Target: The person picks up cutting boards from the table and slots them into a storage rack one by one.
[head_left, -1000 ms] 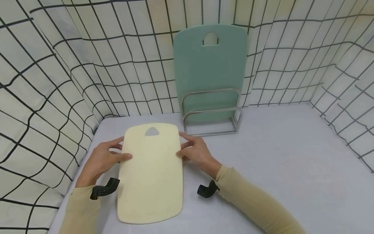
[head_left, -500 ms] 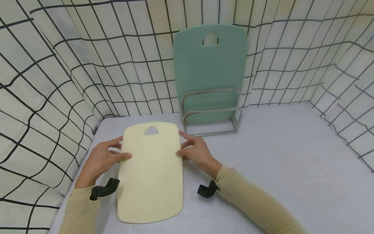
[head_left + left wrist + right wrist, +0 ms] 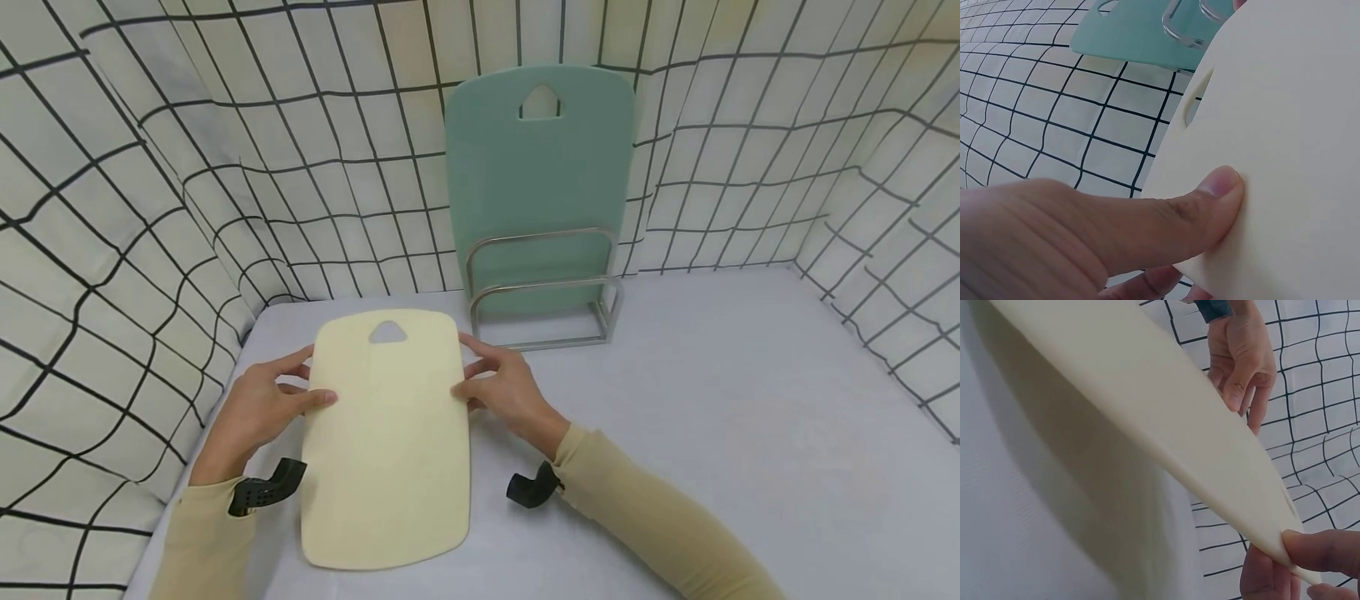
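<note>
A cream cutting board (image 3: pixel 386 450) with a rounded triangular handle hole is held between both hands. My left hand (image 3: pixel 258 408) grips its left edge, thumb on the top face and fingers at the edge and behind. Opposite, my right hand (image 3: pixel 510 392) pinches the right edge the same way. The right wrist view shows the board (image 3: pixel 1166 419) tilted, its upper end raised off the table with a shadow beneath. Behind it, a green cutting board (image 3: pixel 540 175) stands upright in a wire rack (image 3: pixel 547 285).
The rack stands at the back of the white table (image 3: pixel 712 417), close to the grid-patterned cloth wall (image 3: pixel 360 167). Similar cloth rises at the left and right. A black camera mount (image 3: pixel 270 487) sits on the left wrist, another (image 3: pixel 534 486) on the right.
The cream board's upper end has risen slightly, with both hands keeping their hold on its edges. The green board and rack stay in place.
</note>
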`<action>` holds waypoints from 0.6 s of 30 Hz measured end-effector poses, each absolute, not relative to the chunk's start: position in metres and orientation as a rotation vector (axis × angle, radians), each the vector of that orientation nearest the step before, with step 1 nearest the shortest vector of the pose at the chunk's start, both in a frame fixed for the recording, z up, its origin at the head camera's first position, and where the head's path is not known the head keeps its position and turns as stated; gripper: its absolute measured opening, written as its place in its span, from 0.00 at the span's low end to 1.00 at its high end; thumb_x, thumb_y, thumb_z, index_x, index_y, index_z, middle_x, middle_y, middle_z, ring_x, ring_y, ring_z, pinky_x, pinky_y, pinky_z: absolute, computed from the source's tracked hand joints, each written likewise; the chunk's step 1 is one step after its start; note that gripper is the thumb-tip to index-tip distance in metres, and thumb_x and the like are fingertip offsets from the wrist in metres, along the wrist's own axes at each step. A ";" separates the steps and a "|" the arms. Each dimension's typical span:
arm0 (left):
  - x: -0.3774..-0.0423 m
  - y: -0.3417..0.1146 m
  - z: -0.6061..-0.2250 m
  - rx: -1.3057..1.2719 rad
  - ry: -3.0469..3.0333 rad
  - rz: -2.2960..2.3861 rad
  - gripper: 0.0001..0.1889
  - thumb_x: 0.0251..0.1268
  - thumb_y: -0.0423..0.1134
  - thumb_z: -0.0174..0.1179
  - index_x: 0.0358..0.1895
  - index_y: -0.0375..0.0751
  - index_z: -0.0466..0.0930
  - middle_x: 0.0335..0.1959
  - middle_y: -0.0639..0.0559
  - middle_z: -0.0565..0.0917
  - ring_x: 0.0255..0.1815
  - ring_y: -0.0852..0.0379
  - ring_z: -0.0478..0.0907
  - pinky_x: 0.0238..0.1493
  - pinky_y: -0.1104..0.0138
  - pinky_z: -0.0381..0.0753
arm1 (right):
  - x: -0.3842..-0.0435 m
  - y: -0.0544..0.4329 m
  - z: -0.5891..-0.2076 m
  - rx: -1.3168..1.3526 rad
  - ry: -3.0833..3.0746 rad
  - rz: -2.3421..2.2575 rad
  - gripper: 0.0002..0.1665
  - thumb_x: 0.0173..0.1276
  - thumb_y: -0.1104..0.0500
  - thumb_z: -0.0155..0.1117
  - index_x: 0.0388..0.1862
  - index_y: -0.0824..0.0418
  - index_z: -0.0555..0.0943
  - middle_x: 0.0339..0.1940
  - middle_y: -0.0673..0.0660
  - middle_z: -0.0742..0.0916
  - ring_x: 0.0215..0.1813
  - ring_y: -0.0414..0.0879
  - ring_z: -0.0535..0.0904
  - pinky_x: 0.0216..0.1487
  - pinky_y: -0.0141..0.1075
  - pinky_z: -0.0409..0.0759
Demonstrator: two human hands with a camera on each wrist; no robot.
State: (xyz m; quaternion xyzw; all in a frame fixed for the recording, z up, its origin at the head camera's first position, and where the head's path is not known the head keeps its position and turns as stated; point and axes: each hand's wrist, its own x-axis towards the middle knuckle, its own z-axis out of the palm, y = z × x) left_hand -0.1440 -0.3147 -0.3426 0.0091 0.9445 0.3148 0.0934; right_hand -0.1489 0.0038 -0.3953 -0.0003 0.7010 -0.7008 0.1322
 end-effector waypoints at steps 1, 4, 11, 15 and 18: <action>-0.144 -0.314 -0.343 0.024 2.806 0.935 0.49 0.63 0.54 0.72 0.82 0.42 0.57 0.66 0.34 0.75 0.61 0.36 0.83 0.53 0.52 0.81 | -0.149 0.004 -0.395 -0.004 2.034 -2.037 0.49 0.57 0.71 0.72 0.76 0.42 0.73 0.42 0.59 0.83 0.29 0.46 0.86 0.40 0.40 0.91; -0.145 -0.314 -0.343 0.020 2.815 0.937 0.49 0.63 0.53 0.72 0.82 0.40 0.57 0.66 0.34 0.75 0.61 0.36 0.82 0.52 0.53 0.82 | -0.149 0.004 -0.392 -0.011 2.026 -2.049 0.49 0.57 0.72 0.72 0.76 0.41 0.73 0.43 0.60 0.83 0.30 0.47 0.87 0.40 0.41 0.91; -0.147 -0.313 -0.345 0.033 2.829 0.936 0.48 0.63 0.51 0.73 0.81 0.37 0.59 0.65 0.33 0.75 0.60 0.36 0.81 0.49 0.56 0.83 | -0.150 0.005 -0.390 -0.018 1.980 -2.081 0.49 0.57 0.74 0.71 0.75 0.41 0.74 0.45 0.61 0.83 0.31 0.47 0.87 0.41 0.43 0.91; -0.146 -0.313 -0.345 0.057 2.819 0.947 0.47 0.63 0.51 0.72 0.80 0.37 0.59 0.66 0.33 0.74 0.60 0.37 0.80 0.49 0.57 0.81 | -0.150 0.007 -0.390 -0.020 1.968 -2.090 0.49 0.57 0.74 0.71 0.75 0.41 0.75 0.45 0.60 0.83 0.32 0.47 0.87 0.41 0.43 0.91; -0.146 -0.312 -0.344 0.079 2.813 0.964 0.46 0.64 0.50 0.72 0.80 0.37 0.59 0.65 0.33 0.74 0.59 0.38 0.80 0.47 0.61 0.80 | -0.150 0.007 -0.390 -0.026 1.970 -2.090 0.49 0.57 0.74 0.71 0.75 0.41 0.74 0.45 0.60 0.83 0.33 0.47 0.88 0.42 0.43 0.91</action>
